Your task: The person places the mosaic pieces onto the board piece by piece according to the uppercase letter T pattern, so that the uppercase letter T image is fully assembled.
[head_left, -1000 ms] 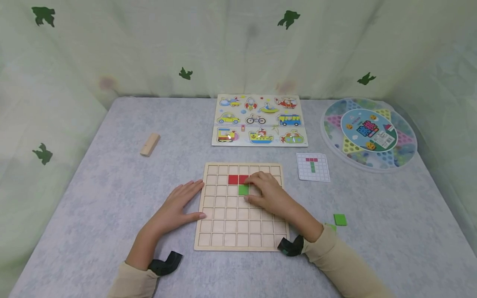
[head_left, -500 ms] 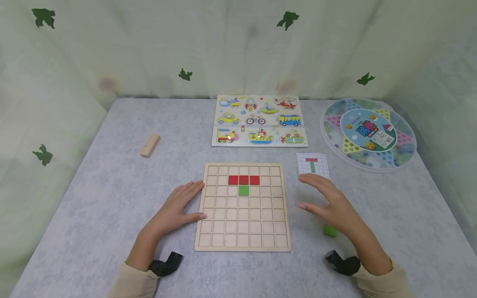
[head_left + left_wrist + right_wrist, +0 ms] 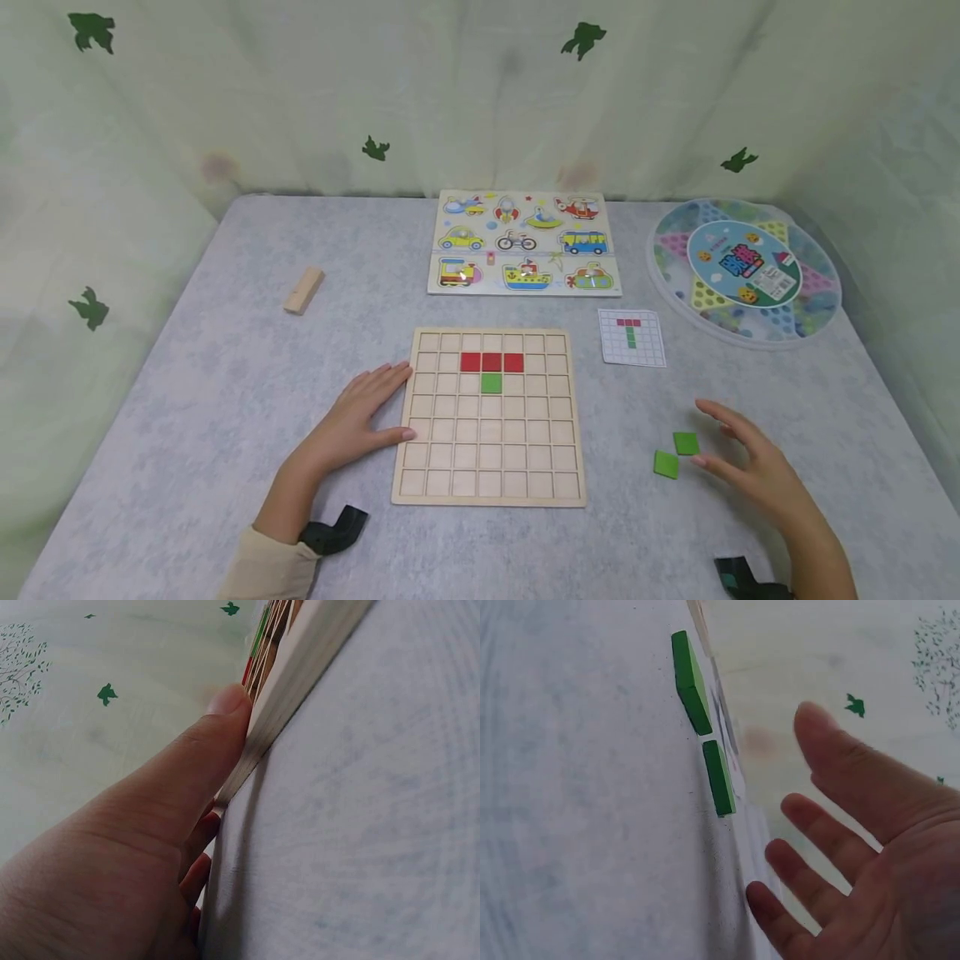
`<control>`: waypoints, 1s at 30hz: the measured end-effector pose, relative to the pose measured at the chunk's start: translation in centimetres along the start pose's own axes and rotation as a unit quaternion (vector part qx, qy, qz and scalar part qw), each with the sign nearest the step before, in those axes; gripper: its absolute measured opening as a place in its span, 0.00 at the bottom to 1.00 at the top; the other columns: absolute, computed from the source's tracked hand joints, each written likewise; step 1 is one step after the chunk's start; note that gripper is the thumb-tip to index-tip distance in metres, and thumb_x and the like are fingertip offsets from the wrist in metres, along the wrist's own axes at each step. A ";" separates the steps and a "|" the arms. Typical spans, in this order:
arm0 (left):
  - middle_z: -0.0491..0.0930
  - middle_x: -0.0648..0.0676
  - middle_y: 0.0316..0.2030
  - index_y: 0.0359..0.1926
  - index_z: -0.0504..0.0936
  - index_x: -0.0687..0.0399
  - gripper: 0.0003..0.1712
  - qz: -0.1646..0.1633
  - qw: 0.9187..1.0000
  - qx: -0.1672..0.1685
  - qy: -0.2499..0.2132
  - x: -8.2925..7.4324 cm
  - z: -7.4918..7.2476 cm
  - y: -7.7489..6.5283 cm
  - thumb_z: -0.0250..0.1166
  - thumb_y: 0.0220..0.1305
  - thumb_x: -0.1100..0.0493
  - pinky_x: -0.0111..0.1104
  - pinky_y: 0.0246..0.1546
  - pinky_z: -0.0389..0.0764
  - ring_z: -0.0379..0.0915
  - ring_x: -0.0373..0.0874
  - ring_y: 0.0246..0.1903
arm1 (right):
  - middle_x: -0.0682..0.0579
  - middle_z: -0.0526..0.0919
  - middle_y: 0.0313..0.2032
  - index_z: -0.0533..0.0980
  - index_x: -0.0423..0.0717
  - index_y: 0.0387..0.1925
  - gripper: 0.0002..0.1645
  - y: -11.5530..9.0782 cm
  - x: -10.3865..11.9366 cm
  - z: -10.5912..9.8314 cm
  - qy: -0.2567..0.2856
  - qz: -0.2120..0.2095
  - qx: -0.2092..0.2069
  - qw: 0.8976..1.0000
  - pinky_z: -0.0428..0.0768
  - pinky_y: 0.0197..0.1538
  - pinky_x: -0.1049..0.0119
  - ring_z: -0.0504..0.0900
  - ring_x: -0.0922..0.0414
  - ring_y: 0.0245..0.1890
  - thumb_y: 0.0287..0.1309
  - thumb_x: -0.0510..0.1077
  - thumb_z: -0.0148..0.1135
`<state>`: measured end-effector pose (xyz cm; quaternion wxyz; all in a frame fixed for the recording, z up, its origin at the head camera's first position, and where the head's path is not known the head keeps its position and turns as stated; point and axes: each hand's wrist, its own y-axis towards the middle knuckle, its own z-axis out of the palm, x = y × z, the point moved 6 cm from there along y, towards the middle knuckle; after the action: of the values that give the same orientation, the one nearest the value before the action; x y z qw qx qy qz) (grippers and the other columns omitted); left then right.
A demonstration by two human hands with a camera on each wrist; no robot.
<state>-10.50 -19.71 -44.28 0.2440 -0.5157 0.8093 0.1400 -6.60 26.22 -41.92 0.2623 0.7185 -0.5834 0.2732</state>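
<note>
A wooden grid board [image 3: 450,482] lies at the middle of the table in the head view. Three red square tiles [image 3: 492,362] form a row in it, with one green tile [image 3: 491,383] below the middle one. My left hand [image 3: 352,425] rests along the board's left edge, fingers straight, thumb on the rim; the left wrist view shows the thumb [image 3: 225,701] against the edge. Right of the board lie two loose green tiles [image 3: 666,464], standing out in the right wrist view as green slabs [image 3: 692,682]. Beside them my right hand [image 3: 757,467] hovers with fingers spread, holding nothing.
A small card [image 3: 632,338] printed with a red and green T lies right of the board. Behind are a vehicle puzzle board [image 3: 524,243] and a round game box [image 3: 745,271]. A wooden block [image 3: 303,291] lies at the left. A curtain [image 3: 480,92] hangs behind the table.
My right hand has left the board and moved right and nearer, to beside the loose green tiles. A third red tile shows in the row. The left hand has stayed put.
</note>
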 end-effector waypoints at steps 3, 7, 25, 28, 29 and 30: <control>0.53 0.52 0.66 0.68 0.53 0.51 0.51 0.000 1.000 0.000 0.001 0.1 0.0 -0.1 0.61 0.49 0.34 0.41 0.64 0.39 0.43 0.50 0.65 | 0.42 0.68 0.56 0.64 0.43 0.60 0.38 -0.2 -0.8 0.4 -0.001 0.009 0.004 1.000 0.59 0.51 0.85 0.58 0.79 0.52 0.47 0.44 0.67; 0.53 0.52 0.66 0.68 0.53 0.51 0.51 -0.001 1.000 0.002 0.001 0.1 0.0 -0.1 0.61 0.49 0.34 0.41 0.64 0.38 0.42 0.50 0.65 | 0.43 0.70 0.55 0.66 0.42 0.58 0.34 -0.2 -1.6 0.9 -0.003 0.035 0.029 0.999 0.60 0.58 0.75 0.63 0.65 0.55 0.50 0.48 0.65; 0.53 0.52 0.66 0.68 0.54 0.51 0.51 0.001 1.000 0.000 -0.002 0.0 0.0 0.0 0.62 0.49 0.35 0.42 0.64 0.39 0.43 0.50 0.65 | 0.47 0.74 0.44 0.75 0.42 0.43 0.19 0.3 -1.2 1.1 -0.060 0.011 0.005 0.998 0.66 0.52 0.65 0.70 0.49 0.46 0.46 0.36 0.67; 0.53 0.52 0.66 0.68 0.54 0.51 0.51 0.002 1.000 -0.001 0.000 0.1 0.0 0.0 0.62 0.49 0.35 0.42 0.64 0.39 0.43 0.50 0.65 | 0.46 0.75 0.44 0.73 0.41 0.46 0.20 0.3 -0.8 0.8 -0.062 0.032 -0.005 0.998 0.70 0.47 0.53 0.71 0.49 0.45 0.50 0.40 0.65; 0.53 0.52 0.66 0.68 0.54 0.51 0.51 0.002 1.000 -0.001 0.001 0.1 0.0 0.1 0.62 0.49 0.35 0.42 0.64 0.39 0.43 0.50 0.65 | 0.46 0.75 0.44 0.73 0.41 0.47 0.21 0.3 -0.6 0.7 -0.062 0.032 -0.011 0.998 0.70 0.46 0.54 0.72 0.49 0.44 0.51 0.41 0.64; 0.53 0.52 0.66 0.68 0.54 0.51 0.51 0.003 1.000 -0.001 0.001 0.1 0.0 0.1 0.62 0.49 0.35 0.42 0.64 0.39 0.43 0.50 0.65 | 0.46 0.75 0.45 0.73 0.41 0.48 0.21 0.3 -0.3 0.6 -0.063 0.029 -0.019 0.997 0.71 0.45 0.56 0.72 0.50 0.43 0.51 0.41 0.65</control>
<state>-10.58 -19.74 -44.33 0.2423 -0.5136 0.8108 0.1416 -6.93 25.92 -42.54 0.2311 0.7117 -0.6245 0.2238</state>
